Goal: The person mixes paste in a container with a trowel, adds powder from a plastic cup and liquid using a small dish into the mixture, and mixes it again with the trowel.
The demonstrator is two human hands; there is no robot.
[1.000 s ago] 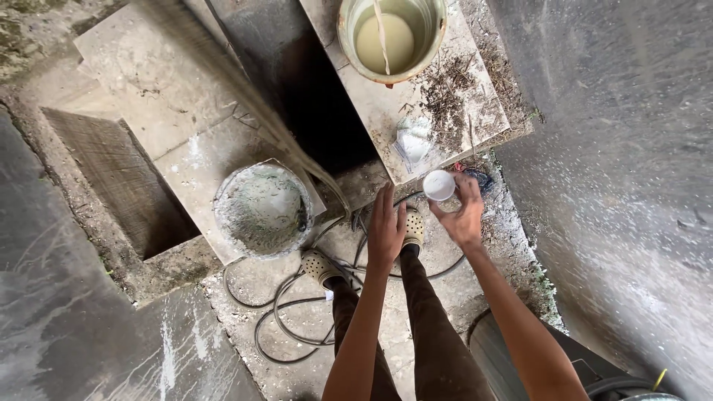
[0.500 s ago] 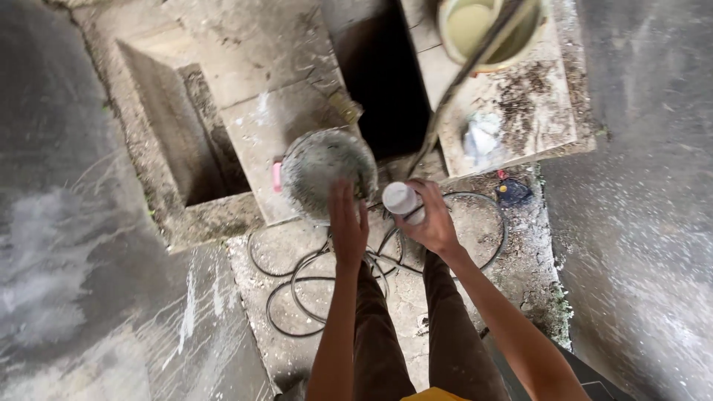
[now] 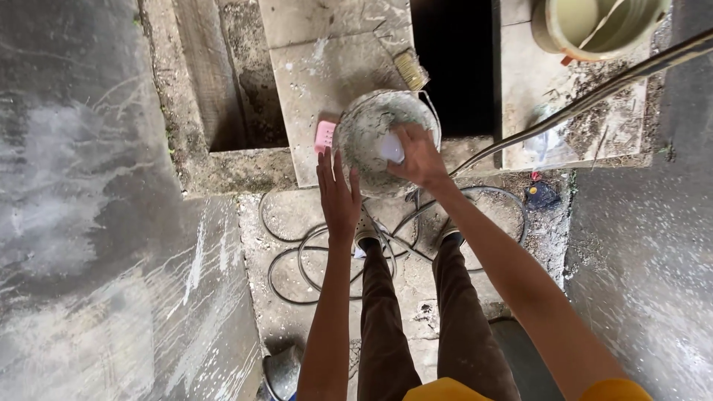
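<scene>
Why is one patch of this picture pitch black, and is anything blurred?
Head view: soft, even daylight with no glare; the black gap between the concrete slabs is deep shadow. The right hand and its small white container look slightly smeared; the left hand is sharper.

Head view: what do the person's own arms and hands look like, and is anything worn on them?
Both forearms are bare; the left hand and right hand wear no gloves, and no rings or watch are visible. Yellow-orange short sleeves show at the bottom edge.

The right hand point(image 3: 422, 157) holds a white cup point(image 3: 392, 148) over the bucket point(image 3: 364, 122); the left hand point(image 3: 338, 194) touches its rim.
</scene>
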